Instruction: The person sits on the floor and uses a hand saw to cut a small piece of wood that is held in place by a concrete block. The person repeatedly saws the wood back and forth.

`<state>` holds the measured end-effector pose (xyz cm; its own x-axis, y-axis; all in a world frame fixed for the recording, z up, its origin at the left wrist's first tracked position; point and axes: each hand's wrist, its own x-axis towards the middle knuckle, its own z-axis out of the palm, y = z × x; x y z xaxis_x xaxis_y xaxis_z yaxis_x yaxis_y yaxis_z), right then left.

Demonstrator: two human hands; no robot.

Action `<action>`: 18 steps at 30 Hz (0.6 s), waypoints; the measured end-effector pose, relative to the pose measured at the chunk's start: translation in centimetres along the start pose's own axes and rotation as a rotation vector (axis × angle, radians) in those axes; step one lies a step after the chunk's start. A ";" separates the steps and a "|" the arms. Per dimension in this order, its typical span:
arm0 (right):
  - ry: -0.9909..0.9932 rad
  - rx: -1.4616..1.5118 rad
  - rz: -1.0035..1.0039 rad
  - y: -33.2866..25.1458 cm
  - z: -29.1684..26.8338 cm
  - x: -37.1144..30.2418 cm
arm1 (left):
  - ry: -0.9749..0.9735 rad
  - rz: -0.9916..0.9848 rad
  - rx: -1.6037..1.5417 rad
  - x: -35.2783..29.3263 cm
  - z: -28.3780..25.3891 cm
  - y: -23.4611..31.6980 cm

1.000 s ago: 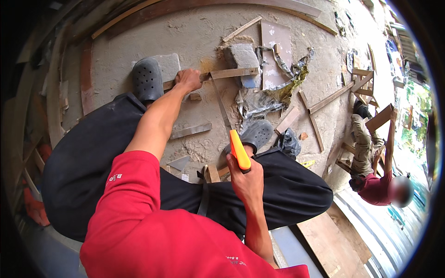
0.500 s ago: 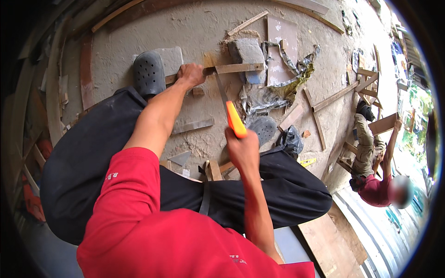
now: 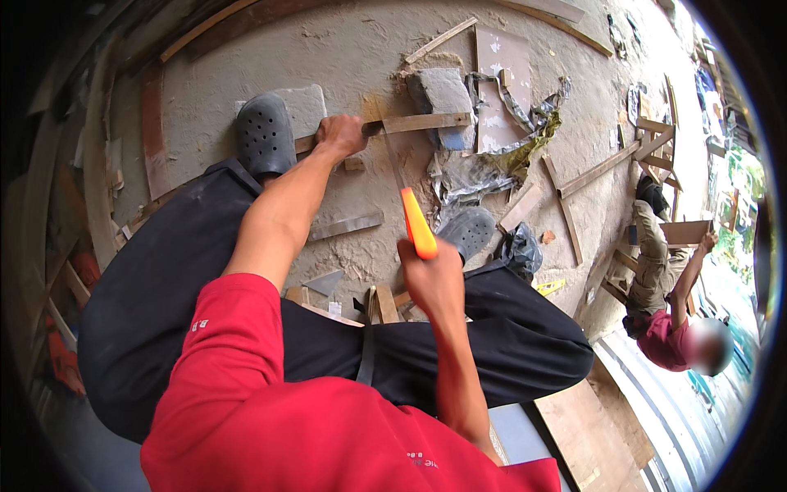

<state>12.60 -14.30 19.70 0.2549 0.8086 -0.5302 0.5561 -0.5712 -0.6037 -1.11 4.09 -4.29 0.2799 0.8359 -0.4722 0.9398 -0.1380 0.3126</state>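
My left hand (image 3: 340,136) is closed around a narrow wooden strip (image 3: 426,122) and presses it down. One end of the strip rests on a grey stone block (image 3: 443,92); the other end runs under my left shoe (image 3: 266,135), over a flat pale slab (image 3: 305,105). My right hand (image 3: 432,277) grips the orange and yellow handle of a handsaw (image 3: 420,225). Its thin blade, blurred, reaches up to the strip just right of my left hand. My right shoe (image 3: 467,231) stands on the ground below the block.
A crumpled silvery plastic sheet (image 3: 471,176) lies right of the saw. Wood offcuts (image 3: 347,225) and a small grey triangular piece (image 3: 325,283) are scattered before me. A long board (image 3: 600,168) lies to the right. Farther right another person (image 3: 668,336) holds a wooden board (image 3: 687,233).
My right hand has pulled the saw slightly back toward me, with the blade still at the strip. The left hand keeps its hold. The other person's board has tilted.
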 end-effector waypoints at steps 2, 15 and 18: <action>0.019 0.155 0.053 -1.1 -1.8 -3.3 | -0.001 0.015 0.023 0.1 -0.2 -0.5; 0.060 0.138 0.001 -0.1 -1.2 -1.6 | 0.045 0.042 0.037 0.8 0.4 -0.9; 0.050 0.065 0.070 1.2 1.4 3.5 | 0.077 0.050 0.022 0.8 0.5 -0.6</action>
<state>13.02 -12.33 16.25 0.3315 0.7714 -0.5431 0.4837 -0.6333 -0.6042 -1.30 4.57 -5.27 0.3111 0.8661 -0.3913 0.9293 -0.1911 0.3160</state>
